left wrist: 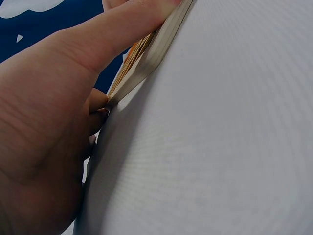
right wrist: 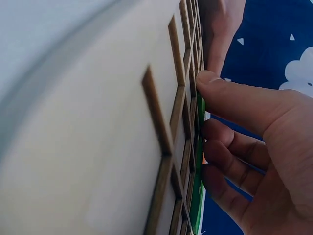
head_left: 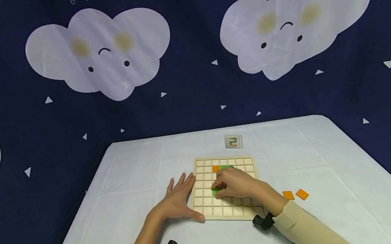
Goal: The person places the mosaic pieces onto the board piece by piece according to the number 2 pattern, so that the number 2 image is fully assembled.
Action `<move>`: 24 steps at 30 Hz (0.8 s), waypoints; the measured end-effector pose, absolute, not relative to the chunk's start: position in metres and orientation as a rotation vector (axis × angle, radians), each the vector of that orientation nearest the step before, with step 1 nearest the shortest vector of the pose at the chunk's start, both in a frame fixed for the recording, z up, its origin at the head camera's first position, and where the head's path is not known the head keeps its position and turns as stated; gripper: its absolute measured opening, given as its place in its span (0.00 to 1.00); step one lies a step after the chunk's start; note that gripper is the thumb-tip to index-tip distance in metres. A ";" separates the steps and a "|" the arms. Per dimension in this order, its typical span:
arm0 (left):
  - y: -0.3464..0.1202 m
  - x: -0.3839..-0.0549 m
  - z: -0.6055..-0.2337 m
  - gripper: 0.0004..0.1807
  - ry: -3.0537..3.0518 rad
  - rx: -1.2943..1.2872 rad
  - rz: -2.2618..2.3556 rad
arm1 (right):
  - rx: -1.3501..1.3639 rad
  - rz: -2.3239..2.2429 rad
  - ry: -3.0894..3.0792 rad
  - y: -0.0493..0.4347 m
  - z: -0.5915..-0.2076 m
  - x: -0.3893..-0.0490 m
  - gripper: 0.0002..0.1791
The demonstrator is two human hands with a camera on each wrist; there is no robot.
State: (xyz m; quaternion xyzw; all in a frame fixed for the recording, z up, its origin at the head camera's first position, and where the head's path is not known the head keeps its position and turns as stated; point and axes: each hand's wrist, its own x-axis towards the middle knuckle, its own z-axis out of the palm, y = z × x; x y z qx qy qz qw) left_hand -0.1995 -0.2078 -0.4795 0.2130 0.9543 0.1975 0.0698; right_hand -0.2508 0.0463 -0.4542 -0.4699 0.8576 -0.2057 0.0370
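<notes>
A square wooden grid board point(head_left: 226, 217) lies on the white table. My left hand point(head_left: 175, 201) is spread at its left side, fingertips at the left edge and thumb at the near left corner. Over the middle of the grid, my right hand point(head_left: 238, 183) pinches a green square tile point(head_left: 215, 192) at its edges between thumb and fingers, low against the cells. In the right wrist view the thumb point(right wrist: 230, 95) touches one end of the green tile point(right wrist: 201, 107). An orange tile point(head_left: 216, 168) sits in an upper row, with green tiles point(head_left: 224, 167) beside it, partly hidden by the right hand.
Two loose orange tiles, one nearer point(head_left: 288, 195) and one farther right point(head_left: 302, 194), lie right of the board by the right forearm. A small card point(head_left: 233, 141) with a coloured grid pattern lies beyond the board. Dark cloud-print cloth point(head_left: 192, 97) hangs behind the table.
</notes>
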 end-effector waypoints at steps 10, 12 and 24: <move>-0.207 -0.199 -0.479 0.77 2.877 0.639 0.591 | -1.394 -0.636 2.646 0.051 -0.452 -0.248 0.13; -0.207 -0.200 -0.479 0.77 2.877 0.640 0.588 | -1.381 -0.654 2.653 0.055 -0.451 -0.248 0.13; -0.206 -0.198 -0.479 0.78 2.883 0.625 0.609 | -1.270 -0.746 2.712 0.085 -0.455 -0.250 0.12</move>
